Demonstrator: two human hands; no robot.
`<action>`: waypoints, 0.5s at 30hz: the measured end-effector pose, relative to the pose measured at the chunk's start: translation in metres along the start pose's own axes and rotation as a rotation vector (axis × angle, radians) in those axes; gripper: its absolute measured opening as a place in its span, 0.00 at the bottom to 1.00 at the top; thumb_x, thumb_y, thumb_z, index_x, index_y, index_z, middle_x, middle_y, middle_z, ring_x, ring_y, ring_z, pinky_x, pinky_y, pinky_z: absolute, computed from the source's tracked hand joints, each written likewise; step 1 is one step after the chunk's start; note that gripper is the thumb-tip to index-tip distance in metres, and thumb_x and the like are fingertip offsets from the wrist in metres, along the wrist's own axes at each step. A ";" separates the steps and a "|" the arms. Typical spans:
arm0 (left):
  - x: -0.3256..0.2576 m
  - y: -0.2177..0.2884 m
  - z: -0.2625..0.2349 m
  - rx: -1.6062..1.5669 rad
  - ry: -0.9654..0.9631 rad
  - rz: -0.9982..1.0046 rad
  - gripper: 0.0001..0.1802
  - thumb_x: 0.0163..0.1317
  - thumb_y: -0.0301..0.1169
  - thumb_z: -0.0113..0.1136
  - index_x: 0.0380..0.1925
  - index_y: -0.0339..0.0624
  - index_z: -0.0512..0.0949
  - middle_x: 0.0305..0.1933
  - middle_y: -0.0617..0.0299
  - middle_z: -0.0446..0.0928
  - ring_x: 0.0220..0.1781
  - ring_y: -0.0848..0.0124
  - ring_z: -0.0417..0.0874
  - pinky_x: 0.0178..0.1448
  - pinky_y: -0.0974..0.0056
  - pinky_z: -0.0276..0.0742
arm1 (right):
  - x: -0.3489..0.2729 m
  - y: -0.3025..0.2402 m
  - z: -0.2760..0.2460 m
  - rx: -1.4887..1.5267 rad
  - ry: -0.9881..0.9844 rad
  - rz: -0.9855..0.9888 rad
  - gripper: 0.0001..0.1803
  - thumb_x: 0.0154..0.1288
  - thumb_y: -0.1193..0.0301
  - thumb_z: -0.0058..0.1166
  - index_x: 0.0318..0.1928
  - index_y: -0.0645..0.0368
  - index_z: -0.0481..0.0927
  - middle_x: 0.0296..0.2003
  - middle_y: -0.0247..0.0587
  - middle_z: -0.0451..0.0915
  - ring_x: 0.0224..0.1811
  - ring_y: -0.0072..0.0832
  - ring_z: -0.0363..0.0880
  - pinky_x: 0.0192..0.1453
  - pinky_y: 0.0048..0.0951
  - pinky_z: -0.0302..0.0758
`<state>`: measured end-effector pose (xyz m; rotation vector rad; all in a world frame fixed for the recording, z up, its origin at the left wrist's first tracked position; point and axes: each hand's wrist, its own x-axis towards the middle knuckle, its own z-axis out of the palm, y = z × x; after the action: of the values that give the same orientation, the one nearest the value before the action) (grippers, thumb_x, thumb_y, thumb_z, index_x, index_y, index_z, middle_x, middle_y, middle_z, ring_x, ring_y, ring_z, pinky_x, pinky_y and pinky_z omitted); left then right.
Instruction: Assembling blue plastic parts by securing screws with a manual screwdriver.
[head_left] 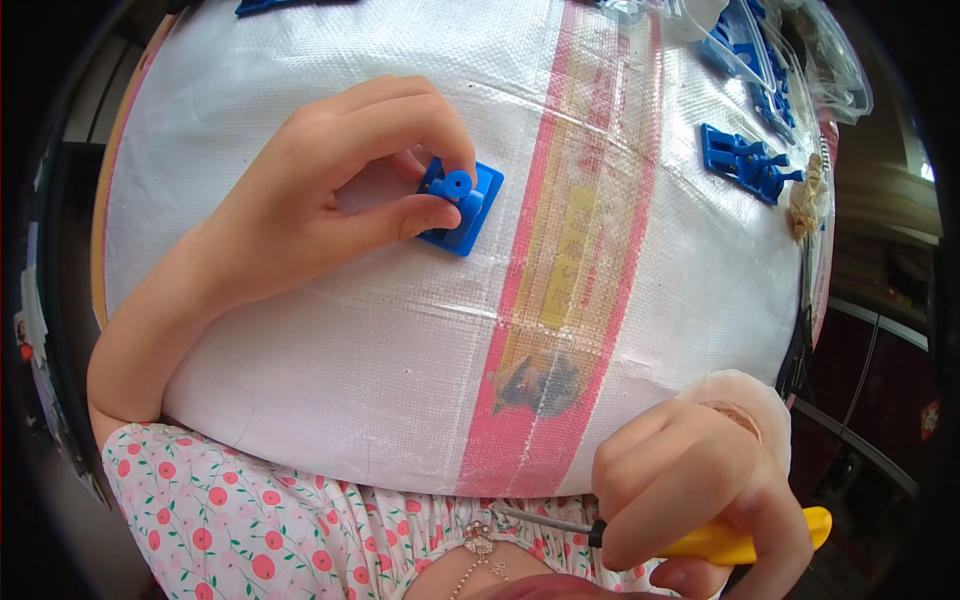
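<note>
My left hand (340, 190) rests on the white woven sheet (330, 350) covering the table, its thumb and fingers pinched on a small blue plastic part (468, 208) with a square base and a round knob on top. The part sits flat on the sheet. My right hand (690, 490) is down at the table's near edge, fist closed around the yellow handle of a screwdriver (745, 545). Its thin metal shaft points left, over my floral-print clothing. The tip is away from the blue part.
A pink and yellow printed stripe (575, 230) runs down the sheet right of the part. More blue plastic parts (745, 160) lie at the far right, with clear plastic bags (820, 60) behind them. A beige clump (808, 205) sits at the right edge.
</note>
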<state>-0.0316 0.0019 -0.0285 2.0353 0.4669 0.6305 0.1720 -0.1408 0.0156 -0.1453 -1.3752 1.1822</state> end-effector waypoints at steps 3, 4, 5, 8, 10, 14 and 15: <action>0.002 0.000 0.000 -0.012 0.000 0.009 0.10 0.53 0.23 0.67 0.33 0.40 0.75 0.39 0.59 0.76 0.46 0.65 0.78 0.49 0.65 0.74 | 0.010 -0.003 -0.001 -0.019 -0.061 0.060 0.11 0.58 0.83 0.48 0.39 0.53 0.75 0.36 0.52 0.70 0.28 0.31 0.73 0.30 0.22 0.74; 0.001 0.000 0.000 -0.011 -0.002 0.003 0.10 0.53 0.23 0.67 0.33 0.40 0.76 0.39 0.59 0.76 0.46 0.65 0.78 0.49 0.65 0.74 | 0.019 -0.007 -0.005 -0.046 -0.131 0.109 0.11 0.59 0.82 0.47 0.39 0.53 0.75 0.36 0.52 0.70 0.29 0.31 0.73 0.31 0.22 0.74; 0.000 0.000 0.000 -0.011 -0.001 0.000 0.10 0.53 0.23 0.67 0.33 0.40 0.76 0.39 0.59 0.76 0.46 0.66 0.78 0.49 0.65 0.74 | 0.024 -0.011 -0.012 -0.023 -0.206 0.203 0.12 0.59 0.82 0.47 0.41 0.51 0.74 0.37 0.53 0.71 0.27 0.31 0.73 0.30 0.23 0.74; 0.002 0.000 0.000 -0.007 0.001 0.016 0.10 0.53 0.23 0.67 0.33 0.40 0.76 0.39 0.59 0.76 0.46 0.66 0.78 0.49 0.65 0.74 | 0.034 -0.022 -0.025 0.009 -0.341 0.412 0.13 0.57 0.81 0.49 0.43 0.53 0.73 0.38 0.53 0.74 0.29 0.34 0.75 0.32 0.26 0.74; 0.003 -0.001 0.001 0.013 -0.002 0.038 0.10 0.52 0.22 0.66 0.33 0.39 0.76 0.39 0.59 0.75 0.46 0.66 0.78 0.49 0.66 0.74 | 0.032 -0.024 -0.027 0.043 -0.342 0.486 0.14 0.55 0.80 0.50 0.44 0.57 0.74 0.38 0.52 0.75 0.31 0.36 0.76 0.34 0.27 0.75; 0.002 0.001 0.001 0.022 0.005 0.021 0.10 0.50 0.18 0.64 0.33 0.38 0.77 0.40 0.58 0.75 0.45 0.67 0.78 0.49 0.67 0.73 | 0.026 -0.026 -0.027 0.129 -0.298 0.640 0.18 0.52 0.77 0.53 0.46 0.65 0.75 0.39 0.52 0.77 0.36 0.40 0.78 0.39 0.30 0.76; 0.001 0.002 0.001 0.021 0.005 0.012 0.10 0.49 0.17 0.64 0.33 0.38 0.77 0.40 0.58 0.75 0.45 0.67 0.78 0.49 0.67 0.73 | 0.025 -0.027 -0.026 0.148 -0.280 0.679 0.20 0.51 0.77 0.54 0.47 0.67 0.75 0.39 0.51 0.77 0.37 0.41 0.79 0.40 0.31 0.76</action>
<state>-0.0297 0.0011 -0.0269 2.0579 0.4667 0.6408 0.2016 -0.1218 0.0432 -0.3723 -1.5241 1.9213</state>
